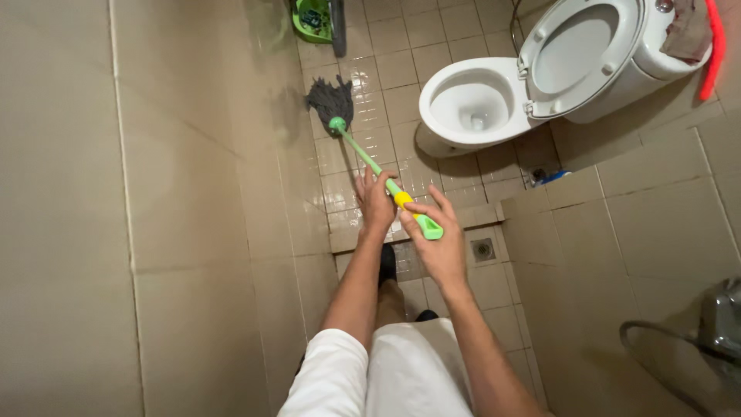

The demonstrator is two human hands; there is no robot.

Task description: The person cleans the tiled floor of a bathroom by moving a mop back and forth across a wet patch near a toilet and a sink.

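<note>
Your left hand (376, 202) has its fingers closed around the green mop (363, 150) shaft. Your right hand (438, 243) pinches the yellow-and-green grip end, fingers partly curled. The mop slants up and left, its grey head pressed on the floor (401, 73) where the tiles meet the left wall, beside the open toilet (471, 104). A drain (482, 249) lies just right of your right hand.

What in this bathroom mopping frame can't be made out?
Head view only:
- Green container at the top: cut off by the frame edge, contents unclear.
- Blue item behind the toilet: too small to identify.
- Left hand palm: hidden against the mop handle.
- Feet: hidden by the legs.
</note>
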